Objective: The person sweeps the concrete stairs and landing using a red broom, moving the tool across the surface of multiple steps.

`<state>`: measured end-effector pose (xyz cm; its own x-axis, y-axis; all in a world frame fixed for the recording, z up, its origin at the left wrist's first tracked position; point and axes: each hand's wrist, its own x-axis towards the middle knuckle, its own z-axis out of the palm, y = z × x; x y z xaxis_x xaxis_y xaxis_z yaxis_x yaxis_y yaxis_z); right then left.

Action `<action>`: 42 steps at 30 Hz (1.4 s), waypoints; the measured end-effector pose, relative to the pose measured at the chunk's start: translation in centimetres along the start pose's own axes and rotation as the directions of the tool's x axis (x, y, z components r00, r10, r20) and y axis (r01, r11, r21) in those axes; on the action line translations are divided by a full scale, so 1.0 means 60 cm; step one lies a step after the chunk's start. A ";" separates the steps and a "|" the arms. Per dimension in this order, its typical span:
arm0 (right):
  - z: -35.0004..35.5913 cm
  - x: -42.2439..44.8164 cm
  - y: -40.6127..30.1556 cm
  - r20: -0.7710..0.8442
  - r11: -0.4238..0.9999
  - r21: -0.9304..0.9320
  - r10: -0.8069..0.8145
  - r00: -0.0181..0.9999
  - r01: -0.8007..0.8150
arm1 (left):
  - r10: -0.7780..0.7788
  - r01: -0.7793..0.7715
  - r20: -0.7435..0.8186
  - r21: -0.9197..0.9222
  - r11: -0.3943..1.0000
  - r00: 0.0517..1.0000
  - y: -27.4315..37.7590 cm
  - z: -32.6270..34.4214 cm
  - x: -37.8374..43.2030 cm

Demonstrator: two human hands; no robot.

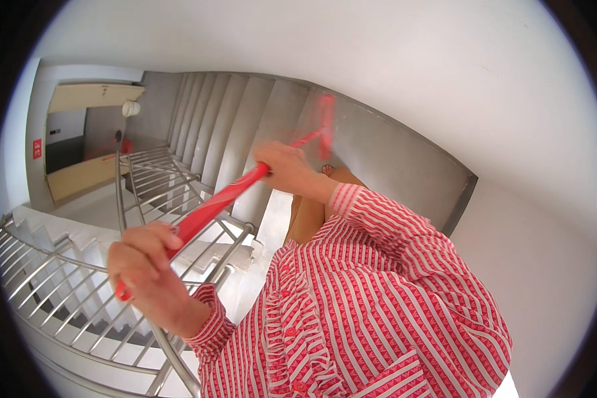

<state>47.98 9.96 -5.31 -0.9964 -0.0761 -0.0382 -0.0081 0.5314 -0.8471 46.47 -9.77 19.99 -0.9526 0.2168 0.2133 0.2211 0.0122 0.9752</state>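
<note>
A long-handled red broom [214,209] runs slantwise in front of my body. My left hand [147,273] is closed around the upper end of its handle, over the stair railing. Farther down the handle, my right hand [288,169] grips it with the back of the hand upward. The red broom head [327,127] is motion-blurred and lies over the grey landing floor [393,154], close to the edge of the top step. Whether its bristles touch the floor cannot be told. The toes of one foot [328,170] show just below the head.
Grey stairs [224,119] descend to the left towards a lower landing with an open doorway and a white bucket [131,108]. A metal railing [234,244] borders the stairwell on the left. A white wall [403,59] with a dark skirting encloses the landing.
</note>
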 end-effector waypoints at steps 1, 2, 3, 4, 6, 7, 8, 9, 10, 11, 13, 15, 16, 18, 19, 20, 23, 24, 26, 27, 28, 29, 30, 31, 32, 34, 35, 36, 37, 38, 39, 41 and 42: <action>-0.003 -0.020 0.009 0.010 0.998 -0.037 0.047 0.999 -0.047 | -0.006 0.007 0.004 -0.028 1.000 1.000 -0.009 -0.005 -0.004; 0.008 -0.038 0.026 0.016 0.993 -0.076 0.095 0.995 -0.094 | -0.139 0.138 -0.021 -0.056 0.989 0.990 -0.026 -0.005 -0.013; 0.022 -0.054 0.041 0.031 0.985 -0.112 0.136 0.990 -0.132 | -0.215 0.213 -0.019 -0.075 0.974 0.977 -0.048 -0.008 -0.027; 0.039 -0.068 0.058 0.045 0.980 -0.130 0.157 0.987 -0.150 | -0.288 0.286 -0.015 -0.096 0.953 0.957 -0.071 -0.011 -0.041; 0.067 -0.098 0.106 0.023 0.959 -0.175 0.229 0.973 -0.221 | -0.327 0.330 0.044 -0.144 0.933 0.944 -0.133 -0.005 -0.076; 0.077 -0.098 0.115 0.012 0.954 -0.182 0.243 0.970 -0.237 | -0.335 0.340 0.062 -0.159 0.927 0.940 -0.141 0.006 -0.087; 0.089 -0.098 0.122 0.000 0.949 -0.188 0.259 0.966 -0.254 | -0.327 0.335 0.075 -0.156 0.929 0.942 -0.132 0.010 -0.092; 0.100 -0.091 0.127 -0.077 0.974 -0.121 0.181 0.980 -0.190 | -0.309 0.319 0.083 -0.142 0.937 0.947 -0.121 0.020 -0.089; 0.110 -0.082 0.127 -0.119 0.982 -0.089 0.155 0.981 -0.166 | -0.288 0.296 0.079 -0.117 0.948 0.954 -0.116 0.024 -0.079; 0.120 -0.074 0.127 -0.163 0.988 -0.059 0.128 0.978 -0.140 | -0.277 0.284 0.076 -0.106 0.953 0.958 -0.111 0.029 -0.066; 0.121 -0.023 0.119 -0.132 0.986 -0.026 0.163 0.978 -0.168 | -0.256 0.259 0.055 -0.047 0.965 0.965 -0.091 0.042 -0.031; 0.122 0.017 0.106 -0.140 0.991 0.012 0.137 0.981 -0.136 | -0.214 0.213 0.066 0.021 0.977 0.975 -0.077 0.054 -0.026; 0.122 0.027 0.105 -0.147 0.993 0.021 0.119 0.982 -0.118 | -0.185 0.181 0.089 0.055 0.982 0.979 -0.075 0.062 -0.027; 0.123 0.046 0.100 -0.220 0.994 0.109 0.053 0.974 -0.029 | -0.079 0.059 0.177 0.115 0.992 0.981 -0.080 0.068 -0.046; 0.129 0.051 0.091 -0.252 0.989 0.146 0.031 0.967 0.006 | -0.034 0.006 0.214 0.127 0.992 0.976 -0.078 0.064 -0.055; 0.134 0.056 0.084 -0.282 0.983 0.179 0.010 0.959 0.043 | 0.007 -0.037 0.247 0.118 0.992 0.969 -0.076 0.056 -0.062; 0.156 0.078 0.019 -0.265 0.973 0.201 -0.059 0.962 0.115 | 0.089 -0.115 0.265 0.084 0.990 0.960 -0.039 -0.002 -0.061; 0.173 0.078 -0.031 -0.201 0.963 0.248 -0.054 0.978 0.104 | 0.112 -0.132 0.234 0.074 0.988 0.966 -0.024 -0.034 -0.067; 0.217 0.072 -0.103 -0.093 0.957 0.272 -0.073 0.993 0.096 | 0.180 -0.188 0.229 0.013 0.982 0.957 -0.008 -0.085 -0.071; 0.231 0.069 -0.123 -0.054 0.961 0.263 -0.070 0.996 0.081 | 0.210 -0.206 0.270 -0.042 0.978 0.940 -0.004 -0.110 -0.068; 0.256 0.057 -0.139 -0.012 0.949 0.296 -0.108 0.994 0.107 | 0.201 -0.191 0.331 -0.065 0.980 0.922 0.010 -0.133 -0.064; 0.278 0.044 -0.153 0.031 0.937 0.325 -0.142 0.989 0.125 | 0.195 -0.179 0.385 -0.076 0.981 0.902 0.024 -0.158 -0.060; 0.291 0.035 -0.163 0.079 0.928 0.351 -0.159 0.984 0.122 | 0.183 -0.162 0.437 -0.084 0.983 0.881 0.025 -0.181 -0.061; 0.316 0.021 -0.196 0.154 0.904 0.408 -0.203 0.967 0.124 | 0.136 -0.140 0.430 -0.023 0.990 0.892 0.041 -0.202 -0.075; 0.336 0.007 -0.223 0.215 0.884 0.453 -0.232 0.949 0.114 | 0.091 -0.116 0.424 0.035 0.993 0.901 0.057 -0.221 -0.086; 0.375 -0.019 -0.286 0.398 0.848 0.529 -0.273 0.876 0.023 | 0.050 -0.122 0.340 0.194 0.973 0.939 0.056 -0.270 -0.123; 0.388 -0.028 -0.312 0.463 0.831 0.557 -0.295 0.836 -0.015 | 0.014 -0.101 0.302 0.275 0.956 0.953 0.052 -0.299 -0.143; 0.398 -0.037 -0.341 0.529 0.817 0.574 -0.317 0.787 -0.057 | -0.025 -0.068 0.269 0.330 0.942 0.963 0.042 -0.324 -0.162; 0.411 -0.047 -0.365 0.592 0.807 0.582 -0.333 0.734 -0.103 | -0.064 -0.031 0.237 0.377 0.926 0.970 0.025 -0.349 -0.183; 0.430 -0.052 -0.367 0.563 0.809 0.586 -0.362 0.743 -0.050 | -0.100 0.024 0.200 0.348 0.937 0.975 -0.016 -0.369 -0.205; 0.453 -0.049 -0.367 0.520 0.809 0.588 -0.386 0.762 0.008 | -0.107 0.044 0.180 0.325 0.945 0.978 -0.054 -0.410 -0.221; 0.514 -0.025 -0.370 0.428 0.799 0.586 -0.443 0.788 0.130 | -0.218 0.205 0.099 0.123 0.971 0.971 -0.128 -0.496 -0.253; 0.534 -0.006 -0.384 0.410 0.787 0.594 -0.474 0.779 0.166 | -0.269 0.268 0.063 0.037 0.963 0.961 -0.159 -0.537 -0.279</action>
<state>51.23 -29.25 -2.77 -0.7374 -0.6575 0.1545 -0.1217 -0.0958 -0.9879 53.58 -45.00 9.04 -0.9620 0.2661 -0.0615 -0.0342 0.1060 0.9938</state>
